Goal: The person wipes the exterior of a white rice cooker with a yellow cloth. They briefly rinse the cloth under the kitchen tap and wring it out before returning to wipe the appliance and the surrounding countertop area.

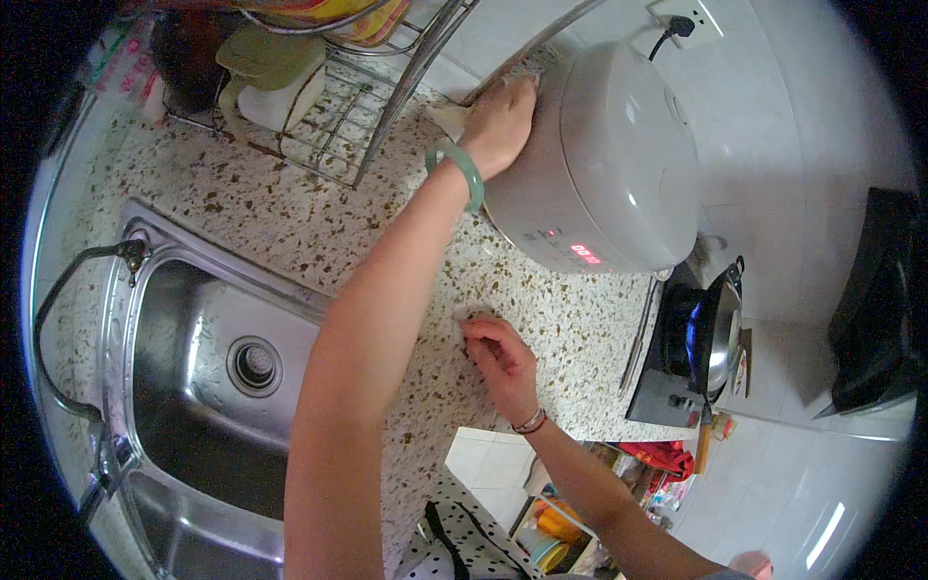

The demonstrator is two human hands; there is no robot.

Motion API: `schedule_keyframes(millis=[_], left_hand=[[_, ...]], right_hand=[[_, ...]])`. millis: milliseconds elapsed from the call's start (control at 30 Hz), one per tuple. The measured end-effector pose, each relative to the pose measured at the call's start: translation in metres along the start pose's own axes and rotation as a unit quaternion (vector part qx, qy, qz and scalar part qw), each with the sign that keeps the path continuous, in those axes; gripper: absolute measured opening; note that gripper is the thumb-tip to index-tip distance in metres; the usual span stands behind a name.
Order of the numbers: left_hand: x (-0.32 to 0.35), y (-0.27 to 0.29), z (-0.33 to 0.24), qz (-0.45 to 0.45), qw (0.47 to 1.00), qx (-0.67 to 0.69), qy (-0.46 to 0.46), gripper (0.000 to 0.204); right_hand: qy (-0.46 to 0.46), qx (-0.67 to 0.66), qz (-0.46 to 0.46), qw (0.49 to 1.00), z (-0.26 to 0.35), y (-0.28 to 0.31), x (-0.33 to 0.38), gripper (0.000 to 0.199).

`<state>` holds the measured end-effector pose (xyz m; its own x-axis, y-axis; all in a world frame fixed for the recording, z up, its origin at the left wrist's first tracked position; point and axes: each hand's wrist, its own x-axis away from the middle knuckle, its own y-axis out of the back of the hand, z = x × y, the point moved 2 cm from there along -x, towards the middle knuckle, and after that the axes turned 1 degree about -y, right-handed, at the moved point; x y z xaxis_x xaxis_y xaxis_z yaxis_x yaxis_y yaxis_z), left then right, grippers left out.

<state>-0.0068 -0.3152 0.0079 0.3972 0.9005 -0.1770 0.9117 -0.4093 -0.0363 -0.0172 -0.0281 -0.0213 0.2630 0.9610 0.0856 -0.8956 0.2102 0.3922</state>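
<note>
Reaching far forward, my left hand [498,126] is at the left side of a grey rice cooker [604,159] with a lit red display. A green bangle [456,172] circles that wrist. The fingers are bent together and partly hidden; a pale, cloth-like piece [447,119] shows beside the hand, low on the counter. Nearer to me, my right hand [503,362] is low over the speckled countertop [503,275], its fingers curled in. Whatever may be between its fingertips is too small to make out.
A steel sink [208,319] with a faucet [68,280] is at left. Behind it stands a wire rack [333,130] with a lidded jug [275,77]. At right, a pan [720,333] sits over a blue flame on the gas stove [667,382]. A plug [681,26] is in the wall socket.
</note>
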Motion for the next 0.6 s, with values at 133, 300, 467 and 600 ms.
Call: schedule_keyframes(millis=[133,300,467,600], left_hand=[[0.042,0.004,0.000,-0.040,0.998,-0.003,-0.055,0.052],[0.098,0.000,0.006,-0.114,0.989,-0.056,-0.078,0.048],[0.122,-0.003,-0.007,-0.095,0.991,0.000,-0.094,0.047],[0.090,0.000,-0.019,-0.078,0.986,0.074,-0.125,0.050]], right_hand=[[-0.013,-0.033,0.021,0.999,-0.001,0.003,0.000,0.021],[-0.006,-0.028,0.033,0.999,-0.002,0.003,0.001,0.021],[-0.017,-0.049,0.038,0.998,-0.001,0.004,0.000,0.022],[0.022,-0.010,0.009,1.000,-0.003,0.006,-0.001,0.019]])
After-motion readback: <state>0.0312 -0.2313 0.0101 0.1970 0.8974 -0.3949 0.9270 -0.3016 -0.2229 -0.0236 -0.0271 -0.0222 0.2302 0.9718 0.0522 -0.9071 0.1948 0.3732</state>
